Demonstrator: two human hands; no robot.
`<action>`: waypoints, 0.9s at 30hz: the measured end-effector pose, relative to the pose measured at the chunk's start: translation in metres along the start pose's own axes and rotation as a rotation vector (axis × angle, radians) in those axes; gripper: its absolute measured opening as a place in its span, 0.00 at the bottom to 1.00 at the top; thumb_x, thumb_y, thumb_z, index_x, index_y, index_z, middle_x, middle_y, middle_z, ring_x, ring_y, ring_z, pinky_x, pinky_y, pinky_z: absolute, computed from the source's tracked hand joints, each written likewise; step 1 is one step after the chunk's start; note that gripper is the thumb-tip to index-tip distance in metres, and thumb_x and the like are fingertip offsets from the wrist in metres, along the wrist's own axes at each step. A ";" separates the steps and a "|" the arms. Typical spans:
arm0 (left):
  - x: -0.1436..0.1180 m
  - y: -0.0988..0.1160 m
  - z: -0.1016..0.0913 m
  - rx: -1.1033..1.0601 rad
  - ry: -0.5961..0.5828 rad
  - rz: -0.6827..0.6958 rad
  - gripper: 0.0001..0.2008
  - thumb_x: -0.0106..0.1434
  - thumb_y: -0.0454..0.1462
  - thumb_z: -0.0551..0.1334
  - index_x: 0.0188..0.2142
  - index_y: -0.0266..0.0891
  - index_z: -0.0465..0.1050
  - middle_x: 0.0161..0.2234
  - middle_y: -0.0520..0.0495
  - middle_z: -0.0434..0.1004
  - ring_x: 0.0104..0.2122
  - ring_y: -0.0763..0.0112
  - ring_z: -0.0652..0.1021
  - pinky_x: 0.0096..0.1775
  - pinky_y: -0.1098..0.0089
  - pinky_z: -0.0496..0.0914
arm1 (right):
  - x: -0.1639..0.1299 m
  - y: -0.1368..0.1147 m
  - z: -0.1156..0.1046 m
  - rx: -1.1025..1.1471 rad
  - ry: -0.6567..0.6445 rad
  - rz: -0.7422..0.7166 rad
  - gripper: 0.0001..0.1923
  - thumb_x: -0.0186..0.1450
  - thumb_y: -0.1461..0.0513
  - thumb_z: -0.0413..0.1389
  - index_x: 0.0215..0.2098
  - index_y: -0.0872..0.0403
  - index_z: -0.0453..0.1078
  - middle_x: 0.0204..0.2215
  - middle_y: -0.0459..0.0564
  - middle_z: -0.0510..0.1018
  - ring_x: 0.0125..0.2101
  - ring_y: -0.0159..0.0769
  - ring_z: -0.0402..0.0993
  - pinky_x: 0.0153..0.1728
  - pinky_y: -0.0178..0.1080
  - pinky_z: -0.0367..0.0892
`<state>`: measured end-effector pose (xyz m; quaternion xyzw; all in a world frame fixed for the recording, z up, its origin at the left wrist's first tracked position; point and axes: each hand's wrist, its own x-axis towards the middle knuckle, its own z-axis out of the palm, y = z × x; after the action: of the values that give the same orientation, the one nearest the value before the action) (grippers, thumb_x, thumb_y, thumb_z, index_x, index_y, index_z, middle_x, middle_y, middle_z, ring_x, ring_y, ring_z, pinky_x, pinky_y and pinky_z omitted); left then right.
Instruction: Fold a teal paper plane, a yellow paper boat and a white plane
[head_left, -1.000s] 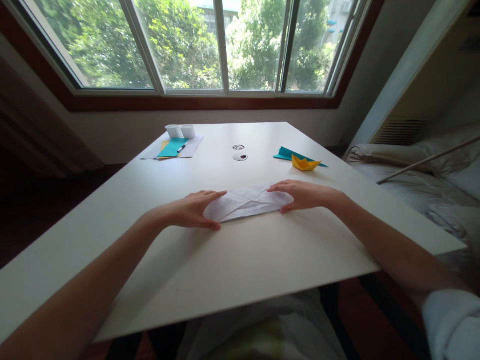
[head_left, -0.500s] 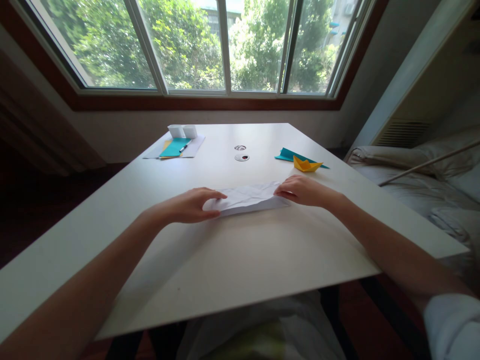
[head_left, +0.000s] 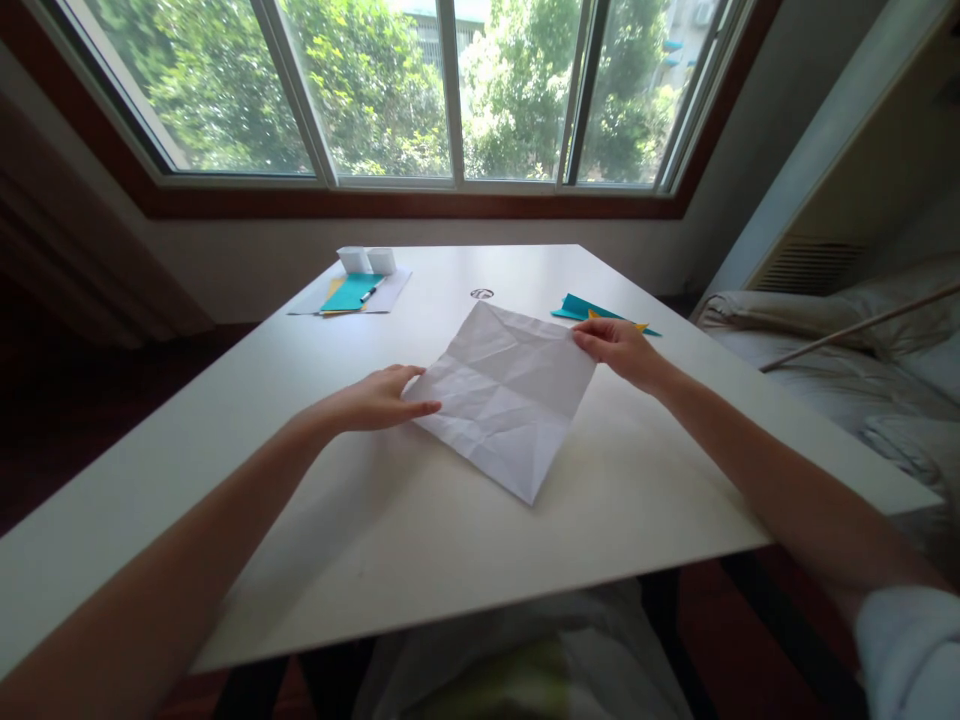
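Creased white paper sheet (head_left: 506,395) spread open above the middle of the white counter (head_left: 450,540), corner-on like a diamond. Left hand (head_left: 379,400) pinching the sheet's left corner between thumb and fingers. Right hand (head_left: 619,345) closed on the right corner, raised. Teal paper (head_left: 574,307) just behind that hand.

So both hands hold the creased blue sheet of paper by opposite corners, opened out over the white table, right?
Not quite: the head view shows a creased white sheet of paper, not blue. The left hand and right hand do hold it by opposite corners, opened out over the white table.
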<state>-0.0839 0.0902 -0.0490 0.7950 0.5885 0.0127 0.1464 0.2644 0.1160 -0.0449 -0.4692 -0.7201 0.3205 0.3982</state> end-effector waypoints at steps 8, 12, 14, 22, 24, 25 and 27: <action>0.005 -0.010 0.003 0.137 -0.105 0.033 0.40 0.51 0.61 0.51 0.58 0.40 0.58 0.57 0.39 0.59 0.56 0.47 0.58 0.51 0.57 0.57 | 0.002 0.017 -0.010 -0.558 -0.331 0.166 0.15 0.55 0.52 0.55 0.32 0.56 0.72 0.31 0.52 0.77 0.32 0.38 0.71 0.31 0.37 0.63; 0.006 -0.012 0.002 0.121 -0.117 0.079 0.37 0.54 0.58 0.51 0.58 0.41 0.57 0.58 0.40 0.57 0.56 0.49 0.58 0.52 0.58 0.56 | 0.001 0.016 -0.010 -0.612 -0.445 0.204 0.19 0.52 0.47 0.57 0.29 0.55 0.72 0.32 0.51 0.77 0.31 0.38 0.70 0.28 0.36 0.62; 0.007 -0.012 0.002 0.114 -0.125 0.098 0.36 0.55 0.57 0.51 0.59 0.41 0.56 0.59 0.40 0.56 0.56 0.50 0.58 0.52 0.59 0.56 | 0.001 0.016 -0.011 -0.640 -0.482 0.232 0.19 0.51 0.47 0.58 0.28 0.54 0.71 0.30 0.50 0.76 0.30 0.38 0.70 0.27 0.35 0.61; 0.011 -0.014 0.006 0.030 -0.013 0.224 0.31 0.55 0.50 0.55 0.56 0.40 0.60 0.50 0.41 0.67 0.50 0.57 0.66 0.48 0.64 0.61 | 0.003 0.025 -0.013 -0.583 -0.540 0.206 0.19 0.49 0.50 0.59 0.32 0.54 0.69 0.32 0.50 0.75 0.31 0.36 0.69 0.27 0.34 0.61; 0.011 -0.014 0.005 -0.014 -0.013 0.230 0.29 0.55 0.48 0.56 0.55 0.40 0.61 0.44 0.43 0.71 0.44 0.60 0.70 0.44 0.66 0.64 | 0.003 0.025 -0.012 -0.564 -0.543 0.184 0.18 0.50 0.51 0.59 0.32 0.54 0.69 0.32 0.50 0.74 0.32 0.36 0.69 0.28 0.34 0.61; 0.011 -0.014 0.004 -0.033 -0.015 0.224 0.29 0.55 0.47 0.56 0.55 0.41 0.61 0.41 0.44 0.72 0.41 0.61 0.71 0.43 0.66 0.64 | 0.004 0.025 -0.012 -0.561 -0.548 0.177 0.16 0.50 0.52 0.58 0.32 0.54 0.68 0.31 0.49 0.74 0.31 0.36 0.68 0.28 0.34 0.61; 0.010 -0.014 0.003 -0.068 -0.024 0.207 0.28 0.54 0.46 0.56 0.54 0.43 0.62 0.38 0.47 0.72 0.37 0.64 0.72 0.40 0.68 0.65 | 0.003 0.024 -0.011 -0.561 -0.547 0.167 0.14 0.51 0.53 0.57 0.30 0.54 0.67 0.30 0.49 0.73 0.31 0.35 0.68 0.27 0.34 0.60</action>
<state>-0.0937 0.1026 -0.0565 0.8462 0.5007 0.0384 0.1783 0.2837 0.1287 -0.0587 -0.5141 -0.8185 0.2556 0.0208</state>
